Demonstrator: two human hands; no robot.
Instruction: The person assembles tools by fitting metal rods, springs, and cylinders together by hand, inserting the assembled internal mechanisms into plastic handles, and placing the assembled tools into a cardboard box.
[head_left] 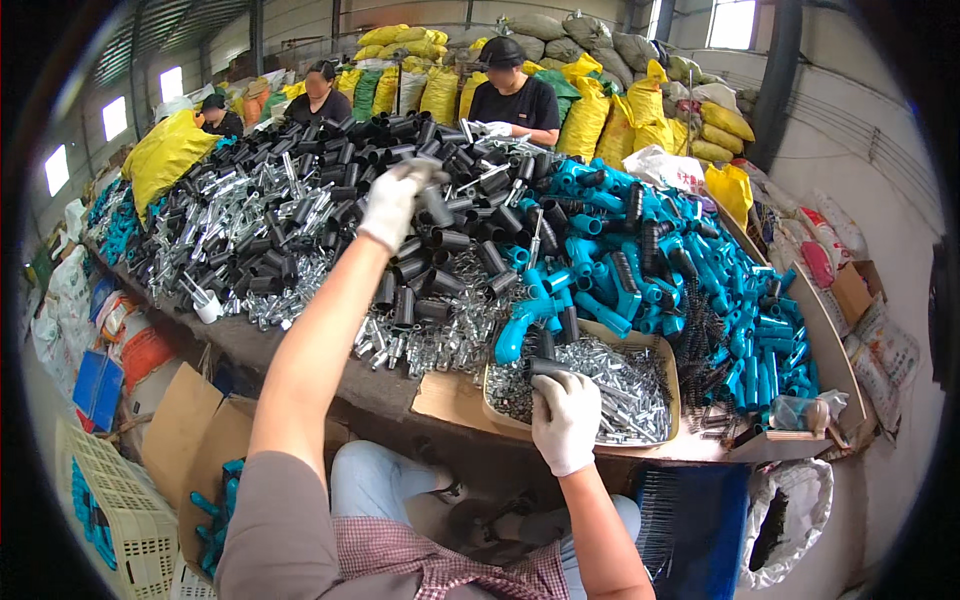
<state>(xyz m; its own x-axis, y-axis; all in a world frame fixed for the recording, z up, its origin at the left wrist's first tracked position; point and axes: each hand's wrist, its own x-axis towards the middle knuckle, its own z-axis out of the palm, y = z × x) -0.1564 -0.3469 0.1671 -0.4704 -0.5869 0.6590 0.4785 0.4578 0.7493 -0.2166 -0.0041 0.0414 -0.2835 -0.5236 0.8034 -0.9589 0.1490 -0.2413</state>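
My left hand, in a white glove, stretches over a heap of black tubes. Its fingers are smeared by motion beside a greyish-black tube; whether they grip it I cannot tell. Lower right, my gloved right hand is closed on a black tube, above a shallow tray of small metal pins. A curved teal plastic handle lies just beyond that tube; whether the two are joined I cannot make out.
Teal handles and dark springs fill the table's right side. Shiny metal parts lie to the left. Several people work across the table, before stacked yellow sacks. A cardboard box and a cream crate stand lower left.
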